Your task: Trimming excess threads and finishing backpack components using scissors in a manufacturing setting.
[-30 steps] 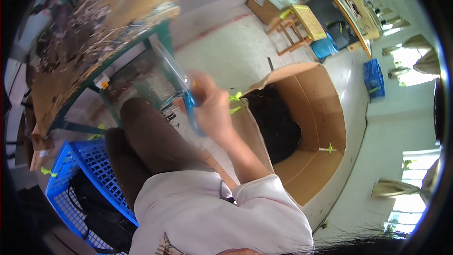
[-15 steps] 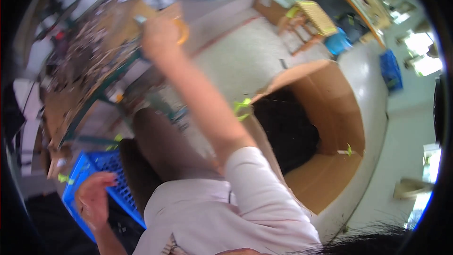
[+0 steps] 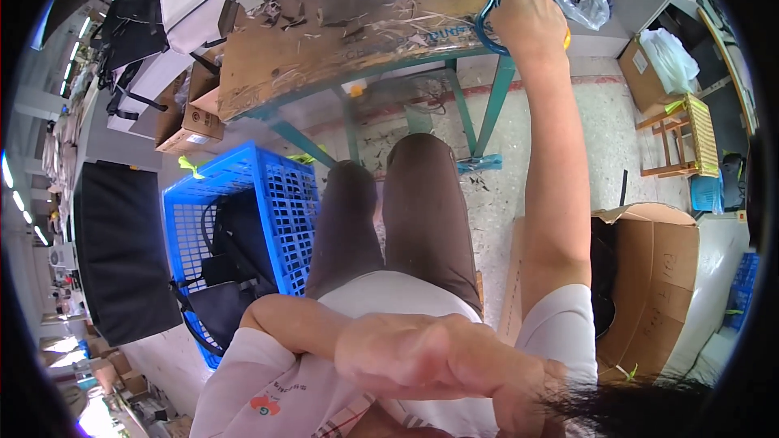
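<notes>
Across from me, the person's right hand (image 3: 529,20) reaches out to the right end of the scrap-littered counter (image 3: 251,73), fingers curled around a blue-handled tool (image 3: 481,29) with a metal tip, held at the counter's edge; whether the two touch I can't tell. The left hand (image 3: 434,355) is folded across the chest, its fingers too hidden to tell whether they're spread. A blue crate (image 3: 286,204) stands beside the person's left leg.
</notes>
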Tool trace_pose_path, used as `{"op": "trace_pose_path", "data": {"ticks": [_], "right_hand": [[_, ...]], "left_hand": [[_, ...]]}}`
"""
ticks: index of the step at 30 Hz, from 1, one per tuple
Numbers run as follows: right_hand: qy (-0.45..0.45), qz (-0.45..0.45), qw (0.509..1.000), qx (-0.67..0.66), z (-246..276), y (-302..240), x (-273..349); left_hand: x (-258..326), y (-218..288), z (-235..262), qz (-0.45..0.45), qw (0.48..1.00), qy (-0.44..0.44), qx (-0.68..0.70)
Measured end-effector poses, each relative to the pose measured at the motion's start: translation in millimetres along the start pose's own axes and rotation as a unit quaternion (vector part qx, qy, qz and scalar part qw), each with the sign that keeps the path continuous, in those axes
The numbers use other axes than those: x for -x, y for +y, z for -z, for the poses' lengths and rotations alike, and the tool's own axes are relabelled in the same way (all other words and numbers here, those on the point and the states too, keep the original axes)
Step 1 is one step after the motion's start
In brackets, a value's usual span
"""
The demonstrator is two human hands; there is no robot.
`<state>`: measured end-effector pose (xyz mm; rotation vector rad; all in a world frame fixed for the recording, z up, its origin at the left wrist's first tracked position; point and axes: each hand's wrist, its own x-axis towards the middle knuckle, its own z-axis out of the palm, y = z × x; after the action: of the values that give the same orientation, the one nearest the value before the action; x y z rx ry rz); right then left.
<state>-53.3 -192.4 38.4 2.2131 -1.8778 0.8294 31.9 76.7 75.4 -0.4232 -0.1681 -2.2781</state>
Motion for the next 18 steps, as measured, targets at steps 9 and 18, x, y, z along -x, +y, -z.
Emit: {"op": "trace_pose_path", "data": {"ticks": [9,18], "right_hand": [[0.006,-0.012,0.994,0.113,-24.3,-22.6,-3.8],[0.248,-0.022,0.967,-0.056,49.8,76.8,113.5]], "left_hand": [[12.6,29.3,-6.6,0.057,0.997,-0.051,-0.021],[-39.2,10.9,16.9,0.001,0.981,-0.144,-0.132]]}}
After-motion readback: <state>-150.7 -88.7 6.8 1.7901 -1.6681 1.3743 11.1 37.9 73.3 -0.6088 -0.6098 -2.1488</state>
